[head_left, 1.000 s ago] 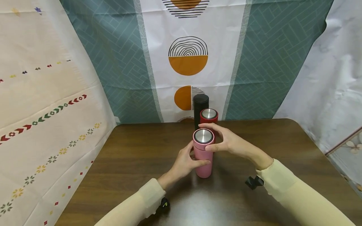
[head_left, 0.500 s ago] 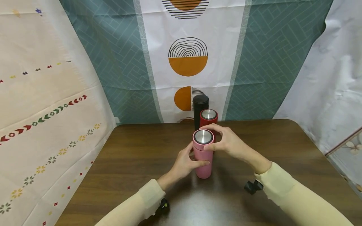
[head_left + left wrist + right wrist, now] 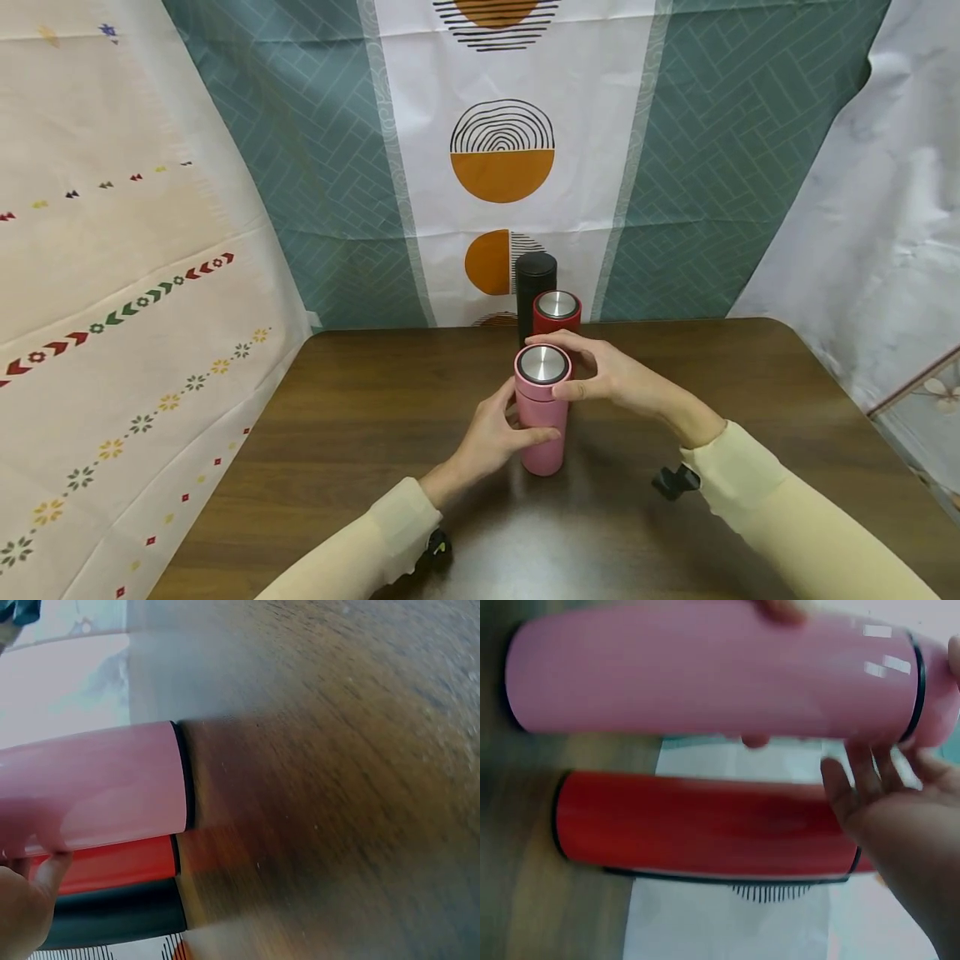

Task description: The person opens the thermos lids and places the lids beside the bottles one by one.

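Between the fingers stands a glossy pink cylindrical bottle [image 3: 542,414], probably metal: left hand [image 3: 486,435] gripping its body, right hand [image 3: 613,379] its silver-topped lid [image 3: 543,364]. I'd judge it stiff and slippery, best held round the middle.

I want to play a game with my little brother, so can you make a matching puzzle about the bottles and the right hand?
Column one:
1. pink bottle
2. red bottle
3. black bottle
4. right hand

Column two:
A. between two other bottles
B. at a bottle's top end
C. front of the row
D. back of the row

Right pairs: 1-C, 2-A, 3-D, 4-B
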### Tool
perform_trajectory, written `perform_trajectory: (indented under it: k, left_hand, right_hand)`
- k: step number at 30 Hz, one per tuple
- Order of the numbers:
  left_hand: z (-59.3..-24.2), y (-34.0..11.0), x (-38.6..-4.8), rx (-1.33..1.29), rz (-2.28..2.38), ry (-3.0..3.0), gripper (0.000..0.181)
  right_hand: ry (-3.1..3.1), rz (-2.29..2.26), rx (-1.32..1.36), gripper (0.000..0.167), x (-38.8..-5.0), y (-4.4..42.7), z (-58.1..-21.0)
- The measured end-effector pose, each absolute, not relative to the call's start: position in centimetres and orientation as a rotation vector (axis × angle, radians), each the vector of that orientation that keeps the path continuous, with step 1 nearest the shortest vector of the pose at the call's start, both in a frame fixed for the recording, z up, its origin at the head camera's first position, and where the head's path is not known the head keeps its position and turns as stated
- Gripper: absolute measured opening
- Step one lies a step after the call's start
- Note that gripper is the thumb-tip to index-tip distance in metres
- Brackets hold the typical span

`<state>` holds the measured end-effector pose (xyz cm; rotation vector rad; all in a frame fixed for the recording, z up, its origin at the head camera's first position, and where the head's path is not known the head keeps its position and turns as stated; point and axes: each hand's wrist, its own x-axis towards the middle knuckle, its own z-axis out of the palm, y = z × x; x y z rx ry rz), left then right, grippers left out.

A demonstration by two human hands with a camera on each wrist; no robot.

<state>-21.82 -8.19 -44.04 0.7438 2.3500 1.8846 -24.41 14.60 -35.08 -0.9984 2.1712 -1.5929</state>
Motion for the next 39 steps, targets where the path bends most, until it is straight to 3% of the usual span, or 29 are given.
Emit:
perform_trajectory:
  k: [7,27,35,39]
  left_hand:
    - [-44.2,-7.9,-21.8,0.736,1.901,2.351,0.08]
    - [-44.2,-8.1,-21.9,0.73,1.893,2.342,0.076]
    - [-44.1,-8.0,-21.9,0.723,1.926,2.318,0.075]
    - [-44.2,-7.9,-21.8,0.71,1.932,2.302,0.075]
  right_hand:
    - [2.535,-1.656,-0.924,0.062,-22.1,13.5,-35.7]
    - [2.198,-1.632,-0.996,0.06,-24.2,14.6,-35.3]
    - [2.408,-1.581,-0.979,0.07,-22.9,14.4,-35.4]
    - [2.509,-1.607,-0.945,0.062,-22.4,13.8,-35.4]
